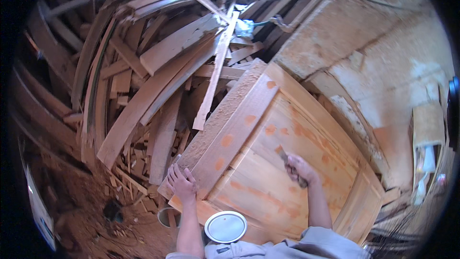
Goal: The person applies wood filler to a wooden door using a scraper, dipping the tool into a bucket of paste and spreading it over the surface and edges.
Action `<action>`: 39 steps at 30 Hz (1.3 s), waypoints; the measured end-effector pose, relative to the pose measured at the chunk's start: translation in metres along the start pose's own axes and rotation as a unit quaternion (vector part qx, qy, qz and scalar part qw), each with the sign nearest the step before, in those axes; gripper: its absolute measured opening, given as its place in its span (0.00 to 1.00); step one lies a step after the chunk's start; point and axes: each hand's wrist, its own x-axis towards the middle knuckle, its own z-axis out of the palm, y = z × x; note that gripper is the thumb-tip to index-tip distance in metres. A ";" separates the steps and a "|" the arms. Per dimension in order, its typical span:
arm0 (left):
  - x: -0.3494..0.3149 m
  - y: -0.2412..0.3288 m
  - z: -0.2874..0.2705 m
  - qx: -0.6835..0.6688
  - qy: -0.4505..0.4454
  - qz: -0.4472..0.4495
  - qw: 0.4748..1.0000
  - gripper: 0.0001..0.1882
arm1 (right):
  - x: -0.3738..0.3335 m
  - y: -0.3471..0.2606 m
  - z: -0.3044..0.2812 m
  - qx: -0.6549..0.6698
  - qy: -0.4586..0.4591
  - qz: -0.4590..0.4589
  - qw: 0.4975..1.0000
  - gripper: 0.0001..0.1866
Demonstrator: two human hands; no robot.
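Note:
A wooden panelled door [258, 160] lies in front of me, marked with several orange filler patches. My right hand [301, 169] is closed round the handle of a putty knife [281, 152], whose blade points away from me, over the middle panel. Orange-brown colour shows at the blade's tip. My left hand [182, 182] rests with its fingers spread on the near left corner, where the door's frame meets the dusty board [220, 112] beside it. Close to my body, between my forearms, sits a round white lid or dish [225, 227].
Planks and offcuts [158, 91] are heaped at the left and far side; one thin strip [218, 74] reaches over to the dusty board. A stained wall [369, 62] rises on the right. An open round container [168, 217] stands by my left forearm, on sawdust-covered ground [86, 211].

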 end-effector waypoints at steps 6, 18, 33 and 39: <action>-0.008 -0.020 0.009 0.023 0.062 0.024 0.998 0.25 | -0.150 0.155 0.032 0.324 0.000 0.028 0.946 0.30; -0.052 -0.052 0.005 -0.225 0.162 0.127 0.952 0.30 | -0.284 0.296 0.069 0.495 0.145 -0.145 0.844 0.34; -0.292 -0.115 0.011 -0.403 -0.109 -0.238 0.877 0.24 | -0.303 0.348 0.068 0.507 0.137 -0.132 0.841 0.30; -0.267 -0.149 0.017 -0.527 -0.202 -0.244 0.789 0.13 | -0.302 0.378 0.049 0.528 0.103 -0.147 0.830 0.30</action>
